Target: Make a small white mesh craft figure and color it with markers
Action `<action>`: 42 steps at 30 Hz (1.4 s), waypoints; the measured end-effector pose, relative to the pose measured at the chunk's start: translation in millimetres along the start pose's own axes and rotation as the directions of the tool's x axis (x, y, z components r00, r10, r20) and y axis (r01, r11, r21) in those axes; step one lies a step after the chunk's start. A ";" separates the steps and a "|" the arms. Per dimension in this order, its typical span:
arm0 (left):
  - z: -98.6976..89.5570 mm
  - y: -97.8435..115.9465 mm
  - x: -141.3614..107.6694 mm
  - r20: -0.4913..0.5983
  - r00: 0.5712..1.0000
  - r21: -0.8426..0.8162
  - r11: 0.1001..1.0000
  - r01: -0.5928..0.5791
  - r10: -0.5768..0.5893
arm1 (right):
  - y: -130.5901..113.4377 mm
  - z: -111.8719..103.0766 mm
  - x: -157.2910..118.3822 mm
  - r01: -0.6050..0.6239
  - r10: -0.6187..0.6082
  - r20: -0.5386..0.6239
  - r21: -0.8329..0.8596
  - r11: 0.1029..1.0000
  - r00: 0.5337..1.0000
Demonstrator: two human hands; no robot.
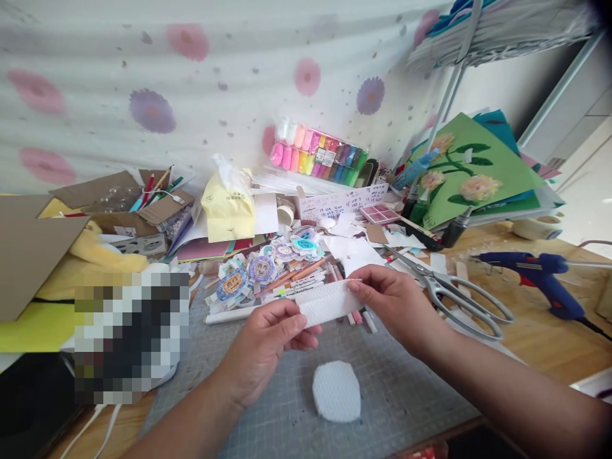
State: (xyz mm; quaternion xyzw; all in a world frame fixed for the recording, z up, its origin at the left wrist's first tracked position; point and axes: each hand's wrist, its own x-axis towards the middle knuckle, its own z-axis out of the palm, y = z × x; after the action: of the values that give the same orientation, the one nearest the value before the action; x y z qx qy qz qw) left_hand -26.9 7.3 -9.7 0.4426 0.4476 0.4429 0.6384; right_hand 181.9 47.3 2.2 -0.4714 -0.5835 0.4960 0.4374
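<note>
A white textured strip (329, 304) is stretched between my two hands above the grey cutting mat (268, 408). My left hand (270, 331) pinches its left end between thumb and fingers. At the strip's right end, my right hand (394, 303) grips the upper corner with thumb and forefinger. A white rounded piece with a similar texture (336, 391) lies flat on the mat, below the strip and apart from both hands. Behind the strip are several markers (306, 284) and paper cutouts with purple and blue designs (262, 268).
Large scissors (449, 293) lie just right of my right hand, with a blue glue gun (535, 271) farther right. Coloured clay packs (320, 156) stand at the back. Cardboard (38, 261) and a yellow bag (227, 207) are on the left.
</note>
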 end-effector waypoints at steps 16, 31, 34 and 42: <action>-8.8 11.4 -3.5 0.105 0.757 0.779 0.420 -0.466 0.644 | -12.4 -15.9 -22.0 -0.031 0.021 0.134 0.078 0.996 0.991; -4.9 8.8 -2.6 0.241 0.971 0.418 0.904 -0.095 -0.009 | -13.5 -20.8 -33.8 0.043 0.018 0.188 -0.315 0.948 0.982; -5.2 7.0 -2.4 0.242 0.970 0.425 0.898 -0.116 0.011 | -13.0 -22.8 -34.6 0.042 0.015 0.180 -0.310 0.950 0.984; -6.0 4.6 -3.8 0.204 0.976 0.442 0.882 -0.165 0.080 | -17.2 -28.0 -39.2 -0.002 0.029 0.086 -0.300 0.954 0.996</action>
State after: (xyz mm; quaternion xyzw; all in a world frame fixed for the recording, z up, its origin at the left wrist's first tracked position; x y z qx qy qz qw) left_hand -34.3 5.6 -5.8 0.6457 0.4507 0.3231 0.5249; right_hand 214.0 12.3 21.1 -0.5142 -0.6671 0.4258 0.3305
